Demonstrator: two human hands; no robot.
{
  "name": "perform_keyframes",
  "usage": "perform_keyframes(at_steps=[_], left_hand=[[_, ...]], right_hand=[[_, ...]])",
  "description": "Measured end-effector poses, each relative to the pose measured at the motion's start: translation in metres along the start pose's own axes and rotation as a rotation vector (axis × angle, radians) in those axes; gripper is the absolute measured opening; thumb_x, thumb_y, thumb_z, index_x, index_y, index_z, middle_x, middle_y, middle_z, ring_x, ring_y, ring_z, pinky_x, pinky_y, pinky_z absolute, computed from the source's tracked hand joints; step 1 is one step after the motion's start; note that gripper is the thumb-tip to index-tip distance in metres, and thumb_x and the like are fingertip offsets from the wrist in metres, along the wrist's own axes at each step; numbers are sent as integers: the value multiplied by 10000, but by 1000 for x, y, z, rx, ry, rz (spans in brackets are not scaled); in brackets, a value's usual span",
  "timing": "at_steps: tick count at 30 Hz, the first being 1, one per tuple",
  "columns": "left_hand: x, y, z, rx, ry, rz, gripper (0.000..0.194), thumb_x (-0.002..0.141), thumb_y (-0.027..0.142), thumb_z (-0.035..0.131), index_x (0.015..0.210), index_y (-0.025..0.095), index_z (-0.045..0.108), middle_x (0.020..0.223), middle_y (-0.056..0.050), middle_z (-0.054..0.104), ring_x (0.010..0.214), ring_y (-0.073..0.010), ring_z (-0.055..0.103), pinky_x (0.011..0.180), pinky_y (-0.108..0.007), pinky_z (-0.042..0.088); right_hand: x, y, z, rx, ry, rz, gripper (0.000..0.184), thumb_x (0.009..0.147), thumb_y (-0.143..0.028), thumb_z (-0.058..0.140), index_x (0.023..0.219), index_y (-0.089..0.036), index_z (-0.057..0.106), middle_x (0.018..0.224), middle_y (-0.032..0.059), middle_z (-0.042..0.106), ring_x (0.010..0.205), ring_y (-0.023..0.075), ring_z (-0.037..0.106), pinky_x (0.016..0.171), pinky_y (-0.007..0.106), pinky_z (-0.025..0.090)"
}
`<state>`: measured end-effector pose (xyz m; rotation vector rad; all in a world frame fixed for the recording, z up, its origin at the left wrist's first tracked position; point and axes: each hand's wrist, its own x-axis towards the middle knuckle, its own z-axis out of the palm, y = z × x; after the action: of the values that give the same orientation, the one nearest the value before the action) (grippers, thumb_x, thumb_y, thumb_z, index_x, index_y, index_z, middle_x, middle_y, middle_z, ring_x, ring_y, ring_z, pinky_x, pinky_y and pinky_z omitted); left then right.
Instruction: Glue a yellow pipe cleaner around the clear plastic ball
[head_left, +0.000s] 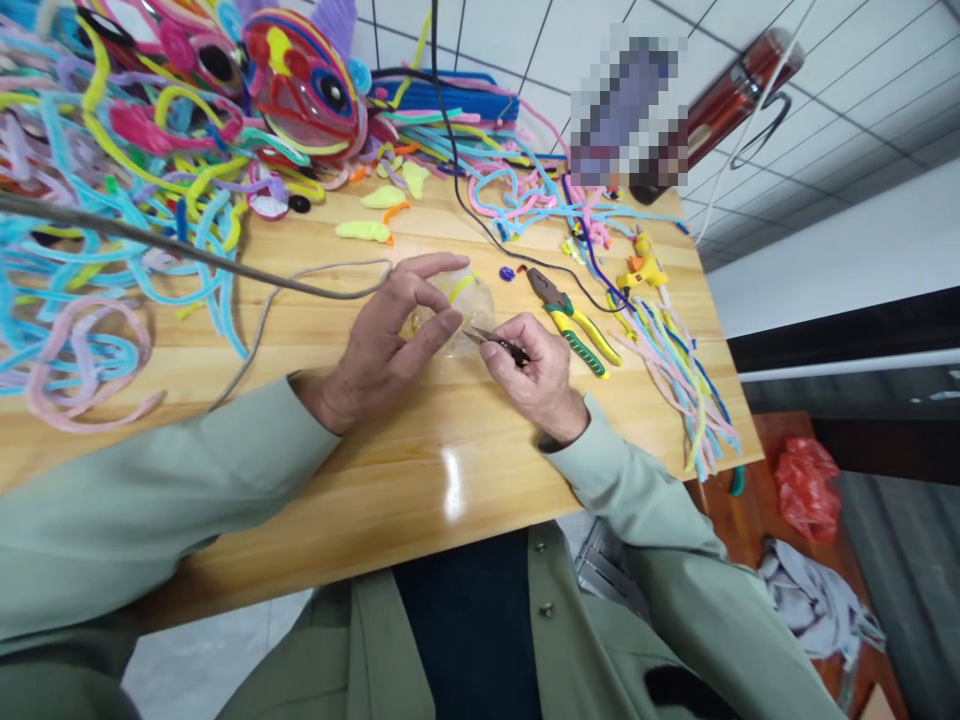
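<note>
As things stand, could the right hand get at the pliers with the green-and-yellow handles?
Probably yes: the pliers lie on the table just beyond the right hand, and nothing covers them. That hand holds a small pointed tool, though, so it would likely need to put that down.

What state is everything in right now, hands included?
Left hand, half curled, grip unclear
Clear plastic piece, partly hidden by that hand
Right hand, closed
Pointed tool, held; open or shut unclear
Pliers, unheld, handles spread
Yellow glue gun, unheld; on or off unclear
Right fuzzy stems, loosely bunched
Left fuzzy stems, tangled
Red plastic bag, crumpled
Gray cloth, rumpled
</note>
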<state>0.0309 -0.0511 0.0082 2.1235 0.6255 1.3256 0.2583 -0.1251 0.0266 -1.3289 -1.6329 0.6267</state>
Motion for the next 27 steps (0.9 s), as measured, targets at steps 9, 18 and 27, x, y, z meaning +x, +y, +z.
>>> perform_keyframes(at_steps=[9, 18, 27], left_hand=[[-5, -13, 7, 152, -151, 133, 216, 1121, 531, 843, 1207, 345, 775, 1790, -50, 636, 1730, -395, 545, 1474, -737, 390], [-6, -32, 11, 214, -138, 99, 774, 1043, 651, 913, 1655, 383, 520, 1766, -118, 650, 1752, -413, 520, 1471, -752, 399], [-6, -44, 17, 202, 53, 76, 947, 926, 857, 932, 1596, 331, 518, 1778, -201, 544, 1685, -438, 566, 1384, -726, 518]], right_hand=[[10, 17, 2, 284, 265, 144, 483, 1049, -691, 803, 916, -281, 584, 691, -78, 548, 610, 128, 445, 628, 314, 388], [14, 16, 1, 376, 222, 195, 506, 1019, -682, 852, 886, -279, 577, 679, -84, 574, 607, 124, 469, 660, 317, 449], [14, 10, 2, 407, 52, 290, 501, 996, -667, 859, 866, -275, 576, 653, -83, 605, 588, 116, 475, 634, 303, 442]])
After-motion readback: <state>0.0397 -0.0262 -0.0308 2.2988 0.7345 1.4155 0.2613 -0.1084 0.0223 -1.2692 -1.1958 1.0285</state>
